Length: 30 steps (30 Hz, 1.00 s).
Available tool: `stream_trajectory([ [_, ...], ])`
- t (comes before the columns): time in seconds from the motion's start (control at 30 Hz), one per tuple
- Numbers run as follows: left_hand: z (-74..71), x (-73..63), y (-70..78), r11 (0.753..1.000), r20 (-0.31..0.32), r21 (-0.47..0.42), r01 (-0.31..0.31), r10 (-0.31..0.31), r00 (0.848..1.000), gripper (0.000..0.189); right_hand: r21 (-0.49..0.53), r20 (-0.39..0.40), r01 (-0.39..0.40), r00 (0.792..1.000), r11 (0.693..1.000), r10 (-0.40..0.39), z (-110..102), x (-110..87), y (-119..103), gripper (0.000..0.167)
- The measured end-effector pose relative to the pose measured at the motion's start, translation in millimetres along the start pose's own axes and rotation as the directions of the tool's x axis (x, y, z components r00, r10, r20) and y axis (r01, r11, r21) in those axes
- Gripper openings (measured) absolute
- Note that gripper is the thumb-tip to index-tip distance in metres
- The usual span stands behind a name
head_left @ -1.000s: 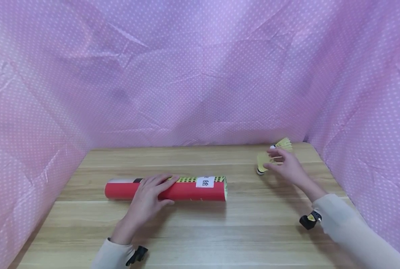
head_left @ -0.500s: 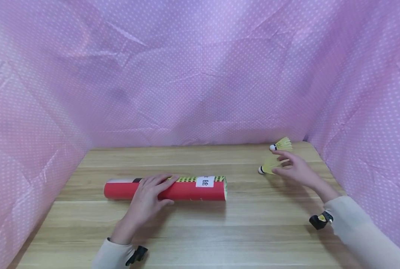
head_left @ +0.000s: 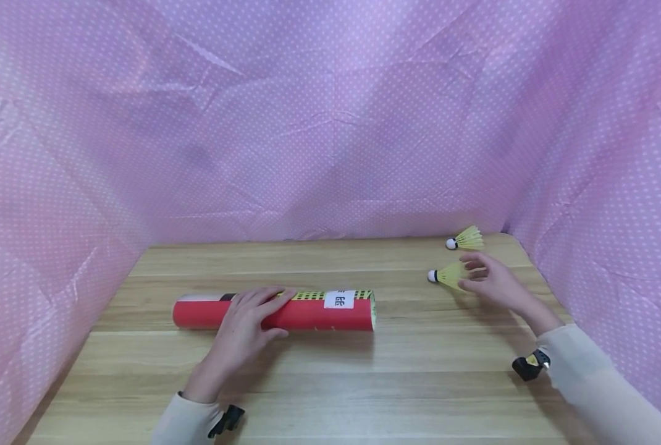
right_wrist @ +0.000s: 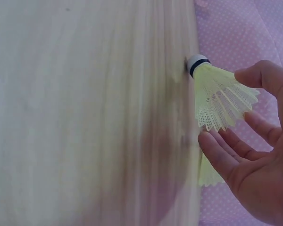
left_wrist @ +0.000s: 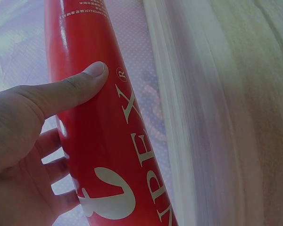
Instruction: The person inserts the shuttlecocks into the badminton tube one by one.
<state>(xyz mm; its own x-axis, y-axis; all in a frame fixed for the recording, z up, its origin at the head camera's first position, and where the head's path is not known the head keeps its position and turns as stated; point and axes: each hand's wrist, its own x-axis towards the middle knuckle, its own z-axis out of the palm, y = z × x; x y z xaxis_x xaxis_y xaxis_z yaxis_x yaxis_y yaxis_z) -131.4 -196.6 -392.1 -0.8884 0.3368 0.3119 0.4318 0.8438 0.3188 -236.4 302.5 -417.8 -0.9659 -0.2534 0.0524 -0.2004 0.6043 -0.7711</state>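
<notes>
A red shuttlecock tube (head_left: 319, 315) lies sideways on the table, its open-looking end facing right. My left hand (head_left: 247, 324) grips it around the middle; in the left wrist view the thumb (left_wrist: 75, 89) lies across the red side and the other fingers go behind. At the right, a yellow shuttlecock (head_left: 447, 275) rests on the table with its white cork pointing left. Around its skirt my right hand (head_left: 494, 281) stands with fingers spread. The right wrist view puts the thumb (right_wrist: 257, 77) at the edge of the shuttlecock's skirt (right_wrist: 221, 99); firm contact is unclear.
Behind lies a second yellow shuttlecock (head_left: 466, 238), close to the table's back edge. Pink dotted cloth (head_left: 330, 154) hangs behind and on both sides of the wooden table (head_left: 330, 389).
My right hand has drawn back rightward and its fingers stand looser. The nearer shuttlecock has turned and settled, cork to the left. The left hand and tube have stayed put.
</notes>
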Motion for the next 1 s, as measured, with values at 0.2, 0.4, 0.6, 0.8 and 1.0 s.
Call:
stream_trajectory([
  [0.2, 0.1, 0.0, 0.3, 1.0, 0.006, -0.001, 0.012, -0.012, 1.0, 0.086, 0.053, 0.004, -0.057, 0.998, 0.997, 0.057, 5, -0.9, 2, 0.062],
  [0.4, -0.1, -0.3, 0.8, 1.0, 0.003, -0.006, 0.014, -0.014, 1.0, 0.085, 0.078, -0.065, -0.045, 0.997, 0.996, 0.05, 12, -0.8, 3, 0.05],
  [0.6, -0.3, 0.3, 1.5, 1.0, 0.003, -0.006, 0.025, -0.025, 1.0, 0.085, 0.141, -0.057, -0.063, 0.996, 0.988, 0.072, 16, 0.5, 6, 0.052],
  [0.8, 0.2, 0.8, 0.9, 1.0, -0.004, -0.004, 0.027, -0.028, 1.0, 0.085, 0.305, -0.006, -0.067, 0.997, 0.95, 0.073, 24, -1.5, -7, 0.055],
  [1.0, 0.4, 2.4, 1.1, 0.999, 0.005, -0.013, 0.041, -0.041, 0.999, 0.086, 0.358, 0.049, -0.041, 0.998, 0.933, 0.025, 31, -7.7, -27, 0.054],
])
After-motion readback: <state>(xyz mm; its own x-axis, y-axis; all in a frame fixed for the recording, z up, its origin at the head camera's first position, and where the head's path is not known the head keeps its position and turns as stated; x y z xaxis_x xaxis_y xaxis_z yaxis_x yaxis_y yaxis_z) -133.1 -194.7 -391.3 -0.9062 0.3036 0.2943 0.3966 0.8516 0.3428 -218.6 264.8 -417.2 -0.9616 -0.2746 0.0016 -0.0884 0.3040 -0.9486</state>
